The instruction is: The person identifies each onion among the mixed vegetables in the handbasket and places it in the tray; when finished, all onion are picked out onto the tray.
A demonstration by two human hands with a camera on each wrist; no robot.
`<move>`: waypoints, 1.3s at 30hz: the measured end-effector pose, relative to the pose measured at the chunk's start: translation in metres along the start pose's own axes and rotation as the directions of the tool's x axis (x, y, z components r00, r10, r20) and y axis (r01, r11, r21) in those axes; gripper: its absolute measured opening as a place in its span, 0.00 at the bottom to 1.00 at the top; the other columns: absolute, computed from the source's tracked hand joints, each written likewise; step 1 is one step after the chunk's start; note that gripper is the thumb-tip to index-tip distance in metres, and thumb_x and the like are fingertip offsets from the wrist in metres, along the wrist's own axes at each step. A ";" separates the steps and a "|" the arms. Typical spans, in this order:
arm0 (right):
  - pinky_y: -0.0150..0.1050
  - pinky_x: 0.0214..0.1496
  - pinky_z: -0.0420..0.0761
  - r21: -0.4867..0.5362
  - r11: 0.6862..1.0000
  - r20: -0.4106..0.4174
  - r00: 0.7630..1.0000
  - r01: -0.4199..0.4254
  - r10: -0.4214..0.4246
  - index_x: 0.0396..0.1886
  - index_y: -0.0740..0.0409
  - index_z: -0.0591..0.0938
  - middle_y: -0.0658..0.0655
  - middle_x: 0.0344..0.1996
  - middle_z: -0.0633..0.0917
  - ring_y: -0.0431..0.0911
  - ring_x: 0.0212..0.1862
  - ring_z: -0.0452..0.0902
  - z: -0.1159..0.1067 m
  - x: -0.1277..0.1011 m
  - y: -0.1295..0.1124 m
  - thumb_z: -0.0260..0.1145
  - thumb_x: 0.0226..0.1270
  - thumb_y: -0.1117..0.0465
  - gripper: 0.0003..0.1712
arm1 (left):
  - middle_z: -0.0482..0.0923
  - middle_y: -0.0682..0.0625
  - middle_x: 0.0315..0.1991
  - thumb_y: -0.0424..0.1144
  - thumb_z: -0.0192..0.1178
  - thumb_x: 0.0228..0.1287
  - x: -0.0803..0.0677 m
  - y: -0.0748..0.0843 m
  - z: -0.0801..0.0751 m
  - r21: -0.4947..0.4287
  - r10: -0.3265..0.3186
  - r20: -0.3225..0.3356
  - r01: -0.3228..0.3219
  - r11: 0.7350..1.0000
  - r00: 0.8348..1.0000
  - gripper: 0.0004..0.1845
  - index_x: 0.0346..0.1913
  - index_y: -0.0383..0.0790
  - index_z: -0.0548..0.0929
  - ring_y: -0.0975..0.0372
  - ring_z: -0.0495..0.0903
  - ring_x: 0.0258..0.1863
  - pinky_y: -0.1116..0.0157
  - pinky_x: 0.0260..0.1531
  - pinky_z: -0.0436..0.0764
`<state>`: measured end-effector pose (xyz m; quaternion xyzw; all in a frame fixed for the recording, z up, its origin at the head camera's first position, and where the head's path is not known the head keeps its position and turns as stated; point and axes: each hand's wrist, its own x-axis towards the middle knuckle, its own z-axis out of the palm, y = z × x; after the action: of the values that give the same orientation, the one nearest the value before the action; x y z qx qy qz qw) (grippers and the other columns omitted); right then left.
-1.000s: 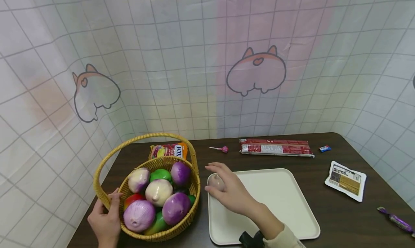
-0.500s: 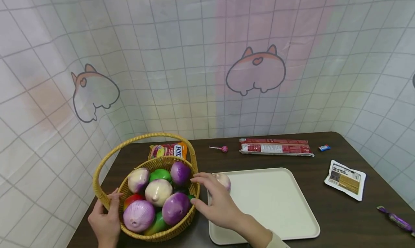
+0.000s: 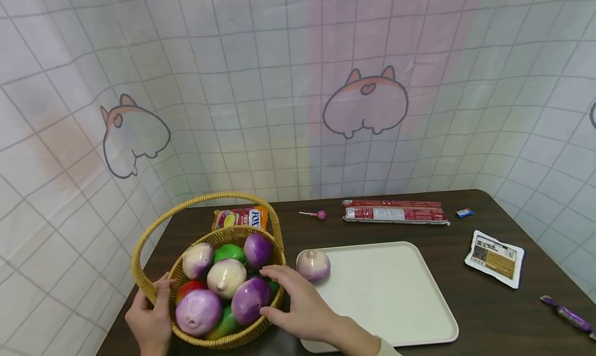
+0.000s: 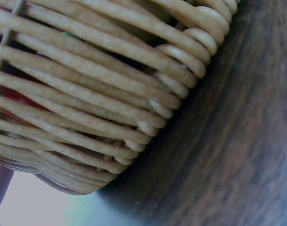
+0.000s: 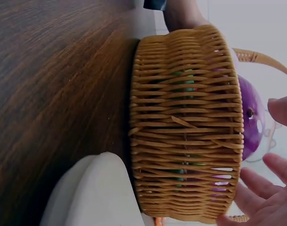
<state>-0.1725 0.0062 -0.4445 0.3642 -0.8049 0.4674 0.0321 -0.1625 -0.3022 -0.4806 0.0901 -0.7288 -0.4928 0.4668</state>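
Tan wicker basket [image 3: 153, 294] with purple, white-purple, green, red produce; cream tray [image 3: 396, 294]; dark brown wood-grain table [image 3: 489, 314].

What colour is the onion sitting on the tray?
The onion on the tray is pale pinkish-purple with a whitish top, clearest in the head view.

We see a dark wooden surface [image 3: 493, 314] carrying a wicker basket [image 3: 219, 340], a cream tray [image 3: 396, 294], a snack bag [image 3: 242, 217], a lollipop [image 3: 320, 214], a long red packet [image 3: 395, 211], a white pouch [image 3: 494, 258], and two small candies [image 3: 464, 212] [image 3: 569, 315].
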 end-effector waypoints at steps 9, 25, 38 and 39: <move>0.56 0.69 0.63 -0.071 0.996 0.035 0.998 -0.050 0.053 0.67 0.49 0.70 0.43 0.65 0.72 0.44 0.68 0.66 0.010 0.004 -0.004 0.68 0.62 0.43 0.36 | 0.87 0.60 0.35 0.28 0.64 0.62 0.000 -0.002 0.000 0.009 -0.007 -0.004 0.007 1.000 1.000 0.05 0.34 0.27 0.86 0.75 0.83 0.41 0.81 0.39 0.75; 0.55 0.70 0.61 -0.181 0.982 -0.028 0.999 -0.049 0.045 0.67 0.52 0.71 0.47 0.58 0.78 0.42 0.63 0.71 0.024 0.005 -0.002 0.73 0.56 0.43 0.41 | 0.87 0.58 0.33 0.27 0.64 0.62 -0.001 -0.001 0.001 -0.018 -0.009 -0.015 0.008 1.000 1.000 0.05 0.33 0.25 0.86 0.73 0.84 0.41 0.81 0.39 0.75; 0.41 0.58 0.70 -0.127 0.990 -0.044 0.997 -0.068 0.063 0.60 0.42 0.74 0.40 0.50 0.78 0.36 0.55 0.68 0.029 0.005 -0.001 0.71 0.56 0.38 0.34 | 0.88 0.54 0.35 0.27 0.62 0.64 -0.003 0.014 0.002 -0.003 -0.039 -0.017 0.039 0.999 0.999 0.06 0.34 0.22 0.85 0.74 0.83 0.41 0.81 0.39 0.75; 0.42 0.58 0.70 -0.123 0.990 -0.047 0.997 -0.064 0.058 0.60 0.41 0.74 0.40 0.51 0.78 0.37 0.55 0.68 0.029 0.005 -0.002 0.72 0.56 0.39 0.33 | 0.87 0.54 0.36 0.27 0.62 0.64 -0.004 0.020 0.002 -0.007 -0.041 -0.017 0.041 0.999 0.999 0.07 0.35 0.22 0.84 0.74 0.83 0.40 0.81 0.39 0.75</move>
<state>-0.1666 -0.0199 -0.4577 0.3263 -0.8423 0.4250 0.0579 -0.1555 -0.2888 -0.4670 0.1078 -0.7213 -0.5039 0.4629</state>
